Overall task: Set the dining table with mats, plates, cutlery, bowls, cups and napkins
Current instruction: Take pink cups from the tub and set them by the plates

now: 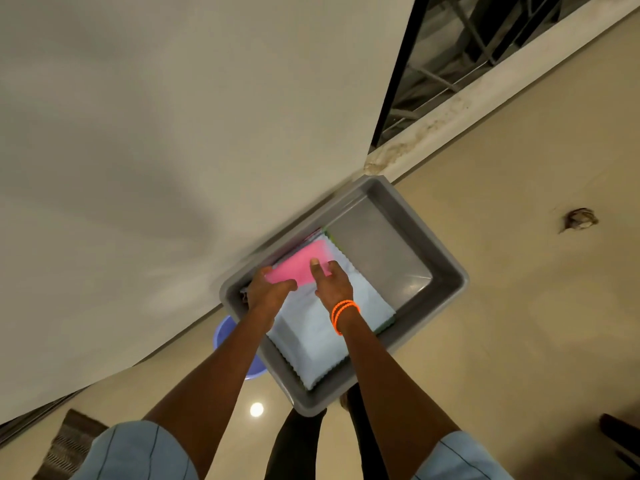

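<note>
A grey plastic tub (446, 268) stands on the floor against the wall. Inside it lies a stack of folded cloths: a light blue cloth (311, 337) on top of the pile, with other coloured edges showing beneath it. A folded pink napkin (301, 263) is at the far end of the stack. My left hand (268, 291) grips the pink napkin's near left edge. My right hand (332, 280), with orange bands on its wrist, has thumb and fingers on the napkin's right side. The right half of the tub shows bare grey bottom.
A blue-violet plastic bowl or basin (223, 336) sits on the floor left of the tub, partly hidden by my left arm. A cream wall (173, 133) rises behind the tub. A window frame (485, 64) is at top right. A woven mat (69, 445) lies at bottom left.
</note>
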